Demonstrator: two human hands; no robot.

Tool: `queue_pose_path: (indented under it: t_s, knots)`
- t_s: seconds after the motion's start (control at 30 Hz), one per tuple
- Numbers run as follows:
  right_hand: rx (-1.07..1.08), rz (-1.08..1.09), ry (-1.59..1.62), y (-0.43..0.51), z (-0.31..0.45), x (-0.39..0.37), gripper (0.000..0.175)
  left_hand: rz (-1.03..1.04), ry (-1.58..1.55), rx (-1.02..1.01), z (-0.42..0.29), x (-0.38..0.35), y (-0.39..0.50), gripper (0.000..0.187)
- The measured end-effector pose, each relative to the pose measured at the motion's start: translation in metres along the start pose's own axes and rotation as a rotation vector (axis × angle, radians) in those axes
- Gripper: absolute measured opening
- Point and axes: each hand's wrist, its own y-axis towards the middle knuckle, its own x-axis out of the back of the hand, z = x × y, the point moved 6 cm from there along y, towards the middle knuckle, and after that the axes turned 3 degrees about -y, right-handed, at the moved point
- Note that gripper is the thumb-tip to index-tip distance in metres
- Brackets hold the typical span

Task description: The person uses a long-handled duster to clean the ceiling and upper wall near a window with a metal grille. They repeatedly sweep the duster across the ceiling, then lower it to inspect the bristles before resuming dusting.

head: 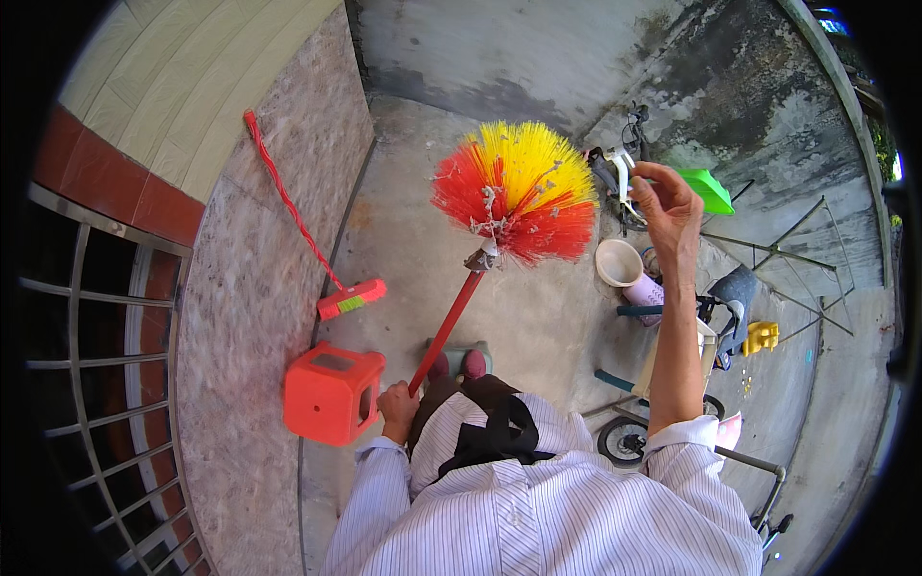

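My left hand is closed around the red pole of a round duster with red and yellow bristles. Its head is raised in front of me, and grey fluff clings to the bristles and to the neck of the pole. To the right of the bristles, my right hand is lifted, apart from the duster. Its thumb and forefinger are bent close together; whether something small is between them cannot be told.
A red plastic stool stands at left by the wall, where a red broom leans. At right are a white basin, a green dustpan-like object, a wheeled cart or cycle and a folding metal frame.
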Motion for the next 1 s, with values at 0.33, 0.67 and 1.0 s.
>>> queue_pose_path:
  t_s: [0.33, 0.67, 1.0]
  knots:
    - [0.231, 0.27, -0.174, 0.008, 0.037, -0.064, 0.025, -0.034, 0.087, -0.047, -0.008, -0.002, -0.006, 0.021]
    - [-0.002, 0.151, 0.35, 0.002, 0.01, -0.039, 0.008, 0.059, -0.518, 0.231, -0.002, -0.019, -0.004, 0.033]
    - [-0.082, 0.223, 0.276, -0.019, -0.003, -0.046, 0.018, -0.015, -0.432, 0.259, -0.007, -0.016, -0.003, 0.035]
